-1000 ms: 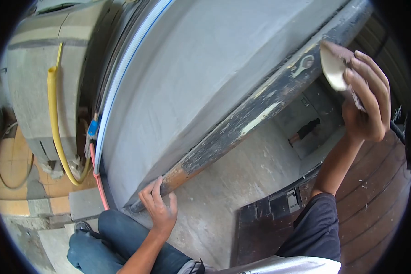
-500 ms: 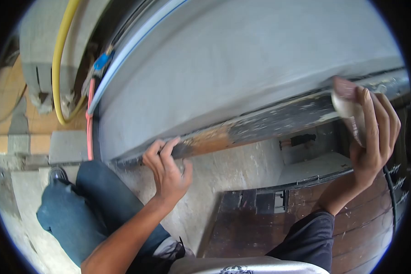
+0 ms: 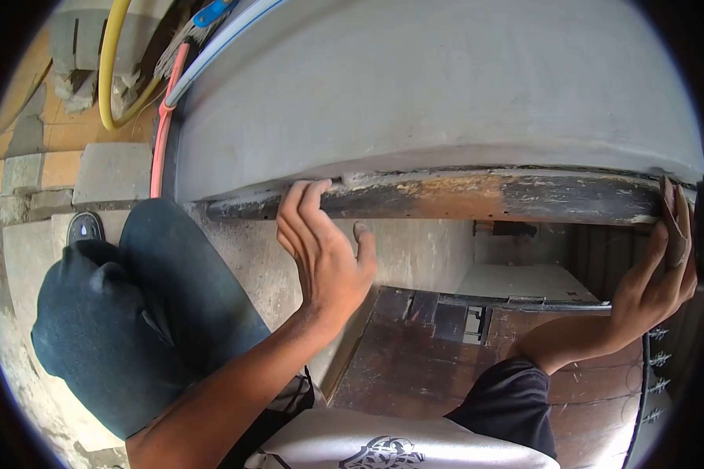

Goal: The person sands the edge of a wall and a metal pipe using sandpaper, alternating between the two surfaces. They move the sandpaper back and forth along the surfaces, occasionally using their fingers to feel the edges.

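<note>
A long, narrow wooden bar (image 3: 555, 195), with worn black paint and an orange-brown bare patch, runs along the lower edge of a grey wall panel (image 3: 461, 86). My left hand (image 3: 321, 254) rests its fingertips on the bar's left part, thumb held apart below it. At the bar's far right end, my right hand (image 3: 653, 285) holds a folded piece of sandpaper (image 3: 674, 223) between fingers and thumb. The sandpaper is bent, with a reddish-brown face and a paler back, and overlaps the bar's end in this view.
A yellow hose (image 3: 111, 70), a white pipe (image 3: 219, 51) and a pink strip (image 3: 163, 141) stand at upper left. Below the bar is a brown panelled surface (image 3: 414, 375). Barbed dark fittings (image 3: 659, 359) line the right edge. My bent knee (image 3: 188, 266) is at left.
My right hand has moved with the sandpaper to the bar's far right end. My left hand stays at the bar's left part, thumb wider apart. The camera view has turned, so the bar looks more level.
</note>
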The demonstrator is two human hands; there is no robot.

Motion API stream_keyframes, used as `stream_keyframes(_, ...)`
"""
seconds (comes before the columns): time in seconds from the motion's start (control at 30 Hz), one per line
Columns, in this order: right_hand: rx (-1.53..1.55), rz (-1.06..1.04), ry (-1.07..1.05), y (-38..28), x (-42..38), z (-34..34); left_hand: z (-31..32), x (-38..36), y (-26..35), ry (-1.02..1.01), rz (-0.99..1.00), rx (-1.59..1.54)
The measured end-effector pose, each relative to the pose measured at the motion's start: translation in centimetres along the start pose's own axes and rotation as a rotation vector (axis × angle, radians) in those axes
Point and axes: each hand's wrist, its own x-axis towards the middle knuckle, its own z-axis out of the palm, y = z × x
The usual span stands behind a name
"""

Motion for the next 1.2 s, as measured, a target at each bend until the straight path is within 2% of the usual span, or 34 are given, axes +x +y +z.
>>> stream_keyframes(0.07, -0.009, -0.095, 0.023, -1.4, -0.2, 0.4, -0.1, -0.2, 0.0, -0.033, 0.030, 0.028)
stream_keyframes(0.17, 0.132, 0.017, 0.007, -9.7, 0.4, 0.3, -0.3, -0.5, -0.1, -0.063, 0.041, 0.064)
stream_keyframes(0.23, 0.113, 0.059, -0.028, -12.7, 0.6, 0.0, -0.4, -0.7, 0.0, -0.079, 0.057, 0.073)
stream_keyframes(0.37, 0.033, 0.008, 0.006, -9.3, 0.5, 0.1, -0.5, -1.1, 0.5, -0.105, 0.088, 0.088)
stream_keyframes(0.43, -0.058, -0.111, 0.002, -3.8, 0.9, -0.5, -0.6, -0.9, 0.3, -0.095, 0.109, 0.081)
stream_keyframes(0.53, -0.118, -0.114, -0.073, -2.2, 1.8, -1.3, -0.2, -0.9, 0.4, -0.055, 0.127, 0.031)
stream_keyframes(0.6, -0.086, -0.130, -0.078, -2.7, 1.9, -1.2, -0.1, -0.9, 0.5, -0.054, 0.134, 0.024)
stream_keyframes(0.7, 0.268, -0.128, -0.068, -9.8, 2.1, -0.1, -0.1, -0.8, 0.8, -0.040, 0.151, -0.002)
stream_keyframes(0.73, 0.280, -0.129, -0.072, -12.3, 2.4, 0.3, -0.1, -0.8, 0.9, -0.042, 0.153, -0.008)
stream_keyframes(0.8, 0.324, -0.049, -0.181, -14.9, 3.4, -0.9, -0.2, -0.7, 1.1, -0.037, 0.154, -0.053)
stream_keyframes(0.87, 0.403, 0.018, -0.256, -14.6, 4.0, -1.6, -0.3, -0.5, 1.1, -0.023, 0.144, -0.068)
stream_keyframes(0.93, 0.334, 0.024, -0.213, -13.4, 2.8, -1.0, -0.2, -0.6, 1.3, -0.029, 0.136, -0.095)
stream_keyframes(1.0, 0.091, 0.093, -0.161, -11.0, 2.5, -1.0, -0.3, -0.3, 1.6, -0.012, 0.109, -0.117)
stream_keyframes(1.1, -0.015, 0.068, -0.225, -8.6, 2.8, -2.0, -0.1, 0.0, 1.7, 0.007, 0.129, -0.120)
stream_keyframes(1.17, -0.029, 0.065, -0.167, -11.5, 1.7, -1.1, -0.1, 0.1, 1.5, 0.009, 0.147, -0.116)
stream_keyframes(1.2, 0.118, 0.040, -0.210, -13.9, 2.2, -1.4, -0.1, 0.0, 1.6, 0.014, 0.171, -0.105)
